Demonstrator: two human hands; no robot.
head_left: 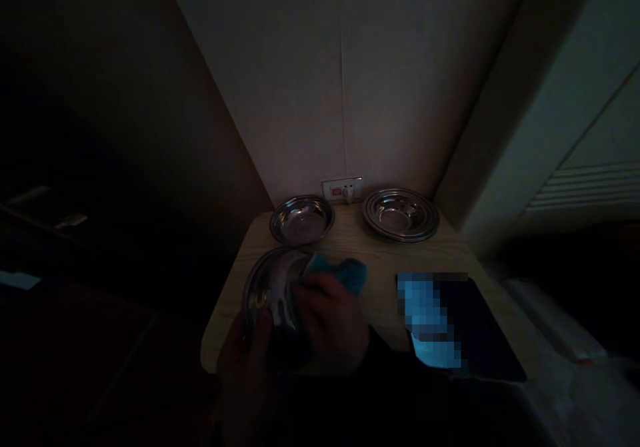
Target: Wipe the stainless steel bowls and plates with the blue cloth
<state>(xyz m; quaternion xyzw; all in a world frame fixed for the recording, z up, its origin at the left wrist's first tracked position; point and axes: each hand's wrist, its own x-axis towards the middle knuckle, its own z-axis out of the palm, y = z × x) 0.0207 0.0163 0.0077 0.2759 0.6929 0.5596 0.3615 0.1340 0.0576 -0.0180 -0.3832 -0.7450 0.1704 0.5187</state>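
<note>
Near the front left of a small wooden table, my left hand [246,348] grips the rim of a shiny metal bowl [267,280], thumb over its edge. The bowl is tilted, its inside facing up toward me. My right hand [333,317] is closed on a blue cloth [350,272] and presses it against the bowl's right inner side. Part of the cloth sticks out beyond the fingers. The lower part of the bowl is lost in shadow and behind my hands.
Another metal bowl [302,222] stands at the table's back left, and a stack of metal dishes [400,215] at the back right. A dark flat device [480,330] with a lit, blurred patch lies on the right of the table [385,260]. Behind is a wall socket [343,189].
</note>
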